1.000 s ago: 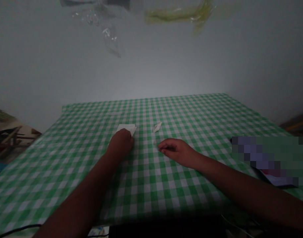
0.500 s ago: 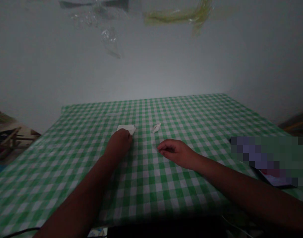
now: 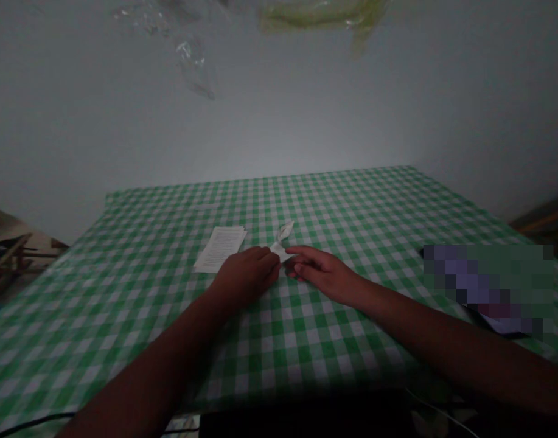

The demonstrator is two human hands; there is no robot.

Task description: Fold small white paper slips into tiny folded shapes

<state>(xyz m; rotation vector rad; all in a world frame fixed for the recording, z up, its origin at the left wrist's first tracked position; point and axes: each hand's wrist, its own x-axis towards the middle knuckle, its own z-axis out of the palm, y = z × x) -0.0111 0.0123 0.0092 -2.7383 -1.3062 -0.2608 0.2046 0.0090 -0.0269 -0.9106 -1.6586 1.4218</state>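
My left hand (image 3: 249, 271) is closed on a small piece of white paper (image 3: 279, 250) in the middle of the table; its fingers hide most of the sheet. Facing it, my right hand (image 3: 322, 271) has the index finger stretched along the paper's right edge and the thumb apart below. Whether its fingertip presses the paper, I cannot tell. To the left lies a stack of printed paper slips (image 3: 220, 248), partly behind my left hand. Just beyond the hands sits a small folded paper piece (image 3: 285, 231), tilted up from the cloth.
A green-and-white checked tablecloth (image 3: 352, 213) covers the table, which meets a pale wall (image 3: 279, 121) at the back. On the right lies a dark-edged flat device (image 3: 502, 325), largely blurred out. A black cable (image 3: 36, 420) runs along the lower left edge.
My left hand has moved right from the stack to the middle, bringing a piece of paper. The stack now shows uncovered. My right hand's index finger has stretched out toward that paper.
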